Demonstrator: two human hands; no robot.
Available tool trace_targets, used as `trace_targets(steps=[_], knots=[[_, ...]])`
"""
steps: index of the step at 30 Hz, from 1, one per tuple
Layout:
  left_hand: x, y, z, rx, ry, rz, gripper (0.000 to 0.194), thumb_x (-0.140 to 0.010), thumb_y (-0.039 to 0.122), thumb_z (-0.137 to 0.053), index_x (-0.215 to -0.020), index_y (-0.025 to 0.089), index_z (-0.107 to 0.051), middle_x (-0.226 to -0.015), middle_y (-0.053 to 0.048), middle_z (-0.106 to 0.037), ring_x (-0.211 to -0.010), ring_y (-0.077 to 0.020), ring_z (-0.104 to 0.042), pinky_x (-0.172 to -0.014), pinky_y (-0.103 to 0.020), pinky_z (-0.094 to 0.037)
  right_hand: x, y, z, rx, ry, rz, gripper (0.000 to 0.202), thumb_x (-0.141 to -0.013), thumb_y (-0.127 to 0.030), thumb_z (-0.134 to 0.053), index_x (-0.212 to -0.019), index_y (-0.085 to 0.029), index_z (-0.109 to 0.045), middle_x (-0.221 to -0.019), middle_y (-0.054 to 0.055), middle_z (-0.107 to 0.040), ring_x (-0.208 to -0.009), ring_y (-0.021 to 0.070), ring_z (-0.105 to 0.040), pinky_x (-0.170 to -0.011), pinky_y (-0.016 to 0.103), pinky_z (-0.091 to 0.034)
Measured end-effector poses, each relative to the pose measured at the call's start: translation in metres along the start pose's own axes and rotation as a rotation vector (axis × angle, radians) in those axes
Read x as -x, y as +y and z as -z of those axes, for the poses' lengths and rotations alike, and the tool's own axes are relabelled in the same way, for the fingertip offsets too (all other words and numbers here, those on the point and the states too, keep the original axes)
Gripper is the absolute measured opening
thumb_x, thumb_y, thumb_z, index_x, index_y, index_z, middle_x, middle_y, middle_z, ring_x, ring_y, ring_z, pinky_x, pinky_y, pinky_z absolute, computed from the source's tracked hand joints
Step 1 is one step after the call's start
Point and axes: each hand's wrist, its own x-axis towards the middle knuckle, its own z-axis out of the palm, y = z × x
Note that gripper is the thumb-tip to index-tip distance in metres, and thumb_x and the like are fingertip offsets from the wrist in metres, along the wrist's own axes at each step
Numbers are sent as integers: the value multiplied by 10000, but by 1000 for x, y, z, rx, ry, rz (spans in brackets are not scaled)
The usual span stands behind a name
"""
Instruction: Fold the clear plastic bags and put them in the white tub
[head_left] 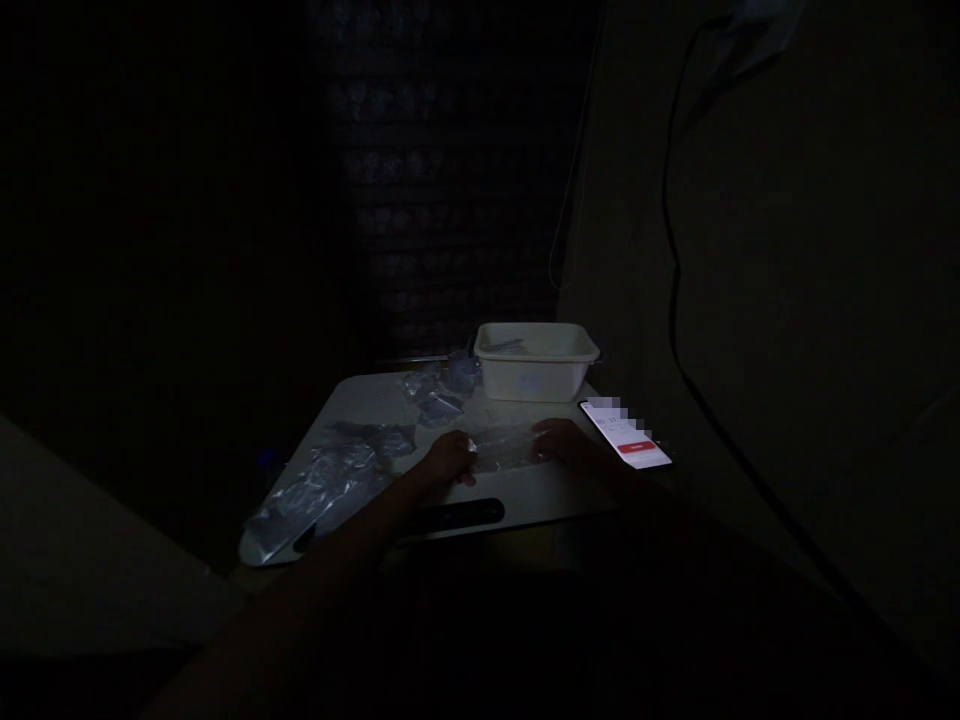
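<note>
In dim light, a clear plastic bag is stretched between my two hands, low over a small white table. My left hand is closed on the bag's left end. At its right end, my right hand grips it with bent fingers. Whether anything lies inside the bag is too dark to make out. Just behind the bag stands a white plastic tub with some thin, clear pieces showing inside its rim.
Crumpled clear plastic bags cover the table's left side, with more plastic beside the tub. A lit phone lies at the right edge. A slot handle is cut near the front edge. A dark cable hangs along the right wall.
</note>
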Motion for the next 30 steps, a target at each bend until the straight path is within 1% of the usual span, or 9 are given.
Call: trace_targets(steps=[4,7,10,16,20,22,24,27,30], knots=[[6,3,0,24,-20,-26,388,-703,92,-449,-1084,118,-376,-426,64,-492,-300,-66,-480,-342,-129,-287,-1,6,-3,-220,-25,-134,402,-591,-169,-502,-992,-149,-486,-524,-15,-596,-486,128,-563,-478,241,-451],[9,7,1,38,-40,-31,526,-690,54,-423,-1189,118,-270,-438,60,-506,-315,-79,-495,-364,-147,-331,-2,10,-3,-311,-36,-186,577,-583,-147,-503,-1140,-152,-354,-537,-38,-598,-455,107,-550,-440,207,-426],[8,6,2,8,-26,-23,543,-671,35,-409,-1191,86,-263,-428,57,-504,-309,-94,-496,-373,-165,-350,0,9,-1,-290,-10,-183,554,-586,-139,-503,-1122,-157,-368,-526,-45,-592,-447,92,-536,-432,189,-412],[2,0,4,-65,-2,-20,444,-685,97,-414,-1119,43,-338,-428,28,-510,-336,-115,-511,-416,-189,-365,4,2,6,-326,35,-97,267,-566,-152,-514,-833,-173,-495,-523,-28,-575,-488,107,-544,-498,234,-440],[3,4,9,-440,118,-112,254,-678,167,-440,-909,91,-512,-568,-60,-578,-522,-171,-575,-506,-233,-392,0,4,9,-282,68,-86,234,-514,-157,-547,-743,-172,-499,-517,-23,-567,-455,113,-529,-463,234,-422],[6,7,10,-693,231,-198,203,-674,218,-454,-825,120,-547,-701,-110,-601,-669,-218,-580,-563,-265,-397,-3,7,8,-260,68,-73,241,-506,-165,-547,-744,-162,-501,-513,-22,-561,-442,110,-521,-453,231,-415],[8,10,9,-888,270,-294,210,-698,246,-423,-821,136,-552,-805,-132,-596,-759,-237,-561,-611,-291,-397,-7,11,6,-248,78,-67,240,-520,-187,-529,-757,-155,-504,-500,-25,-547,-421,102,-505,-435,227,-405],[12,11,1,-1077,171,-484,257,-750,240,-343,-884,140,-538,-914,-126,-574,-857,-214,-526,-703,-297,-386,-13,19,2,-212,69,-32,268,-537,-218,-510,-796,-148,-517,-535,-15,-555,-417,93,-493,-418,224,-397],[15,6,-10,-1195,73,-599,361,-783,260,-293,-1081,118,-439,-1129,-132,-474,-1037,-218,-420,-813,-325,-342,-19,28,-2,-144,37,24,351,-547,-235,-503,-883,-133,-527,-681,32,-604,-435,89,-495,-419,241,-411]])
